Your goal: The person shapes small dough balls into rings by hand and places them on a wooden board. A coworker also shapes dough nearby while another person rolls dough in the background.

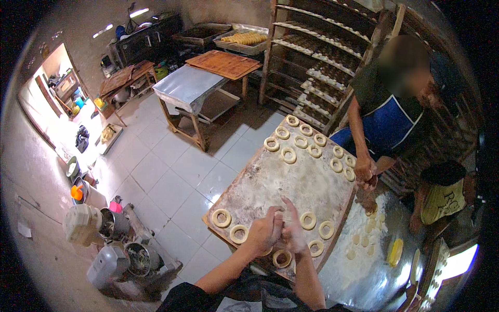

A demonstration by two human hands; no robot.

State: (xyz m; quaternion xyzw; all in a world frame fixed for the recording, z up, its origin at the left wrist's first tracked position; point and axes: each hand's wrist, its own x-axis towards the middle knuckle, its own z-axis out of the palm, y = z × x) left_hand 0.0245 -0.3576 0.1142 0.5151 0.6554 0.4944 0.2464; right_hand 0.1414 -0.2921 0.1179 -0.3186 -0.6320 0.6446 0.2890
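Note:
My left hand (265, 232) and my right hand (292, 227) are pressed together over the near end of a floured wooden board (283, 182), fingers closed around a piece of dough that is mostly hidden between them. Raw dough rings lie around them: one (221, 218) at the board's left corner, one (239, 233) beside my left wrist, one (282, 258) under my hands, and others (308, 220) to the right. More rings (302, 141) sit in rows at the far end.
Another person in a blue apron (387, 125) works dough with a hand (365, 169) at the board's right edge. Small dough rounds (364, 234) lie on the floured metal table. A tall rack (317, 57), a metal-topped table (189, 86) and mixers (112, 244) stand around the tiled floor.

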